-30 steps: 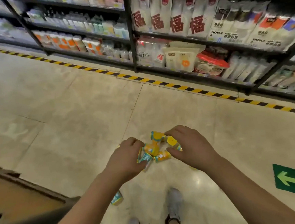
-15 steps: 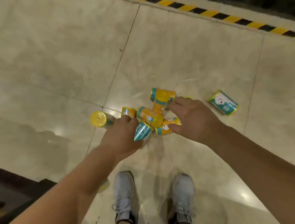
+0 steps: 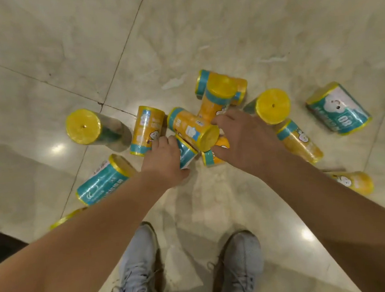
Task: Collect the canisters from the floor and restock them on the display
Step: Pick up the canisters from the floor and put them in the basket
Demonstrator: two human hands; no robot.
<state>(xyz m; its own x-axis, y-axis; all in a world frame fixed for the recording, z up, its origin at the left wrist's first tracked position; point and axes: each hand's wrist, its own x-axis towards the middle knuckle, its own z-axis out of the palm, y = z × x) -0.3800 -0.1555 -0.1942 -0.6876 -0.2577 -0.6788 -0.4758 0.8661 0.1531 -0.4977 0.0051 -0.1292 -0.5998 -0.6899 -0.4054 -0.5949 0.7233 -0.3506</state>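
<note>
Glossy beige tile floor (image 3: 223,28) with glare spots and one grout cross at upper left. The display is not in frame.

Canisters are scattered on the floor in front of the shoes (image 3: 138,265). A criss-crossed cluster (image 3: 192,129) of orange ones sits dead centre. Loose ones lie around it:
- a yellow-lid can (image 3: 83,126) at left
- a teal can (image 3: 102,183) on its side below that
- a second yellow lid (image 3: 273,106) to the right of the cluster
- a big teal one (image 3: 338,109) at far right
- two more orange ones (image 3: 299,142) low on the right

Left hand (image 3: 162,159): fingers are curled round a small teal-band can (image 3: 186,153) at the cluster's near edge.

Right hand (image 3: 246,141): clawed over the cluster, fingertips on the top orange can, thumb tucked against the lowest one. It looks like a clamp, not a flat rest. Can't tell whether the cluster's weight is on the floor or in the hands.

Handling, my read:
- The tubes look stiff and light, and the lids are probably press-fit.
- The shrink film is shiny, so expect a slick grip, and they'll roll freely on this tile.
- Grab round the body at mid-length, not by the lid rim.
- The crossed stack has only point contacts, so squeezing from both sides could squirt one out.
- Better to line the axes up parallel first, or take fewer per trip.
- The small ones fit one hand; the big teal ones look like a one-per-hand job.
</note>
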